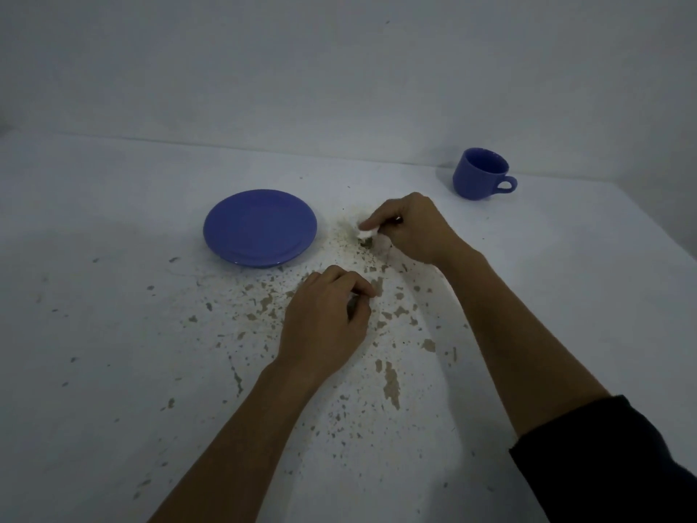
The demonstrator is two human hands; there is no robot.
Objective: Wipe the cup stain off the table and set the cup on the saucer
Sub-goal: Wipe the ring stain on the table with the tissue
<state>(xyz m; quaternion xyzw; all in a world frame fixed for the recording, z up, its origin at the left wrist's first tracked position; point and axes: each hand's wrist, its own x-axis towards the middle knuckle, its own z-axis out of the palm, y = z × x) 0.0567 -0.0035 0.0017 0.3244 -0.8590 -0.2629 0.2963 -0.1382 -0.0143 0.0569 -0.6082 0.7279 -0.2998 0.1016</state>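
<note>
the saucer [260,227] and cup [481,174] look like glossy glazed ceramic; the tabletop [113,315] is matt white paint, chipped and rough toward 6 o'clock.

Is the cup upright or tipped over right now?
Upright: the cup stands on the table, mouth up, handle right, apart from the saucer.

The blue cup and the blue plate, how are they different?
The round blue ceramic cup is tall and hollow with a handle on its right side; the flat blue ceramic saucer is wide, shallow and has no handle. The cup stands far back on the right, near the wall; the saucer sits closer, to the left of the hands. Both are the same blue, and both look empty.
</note>
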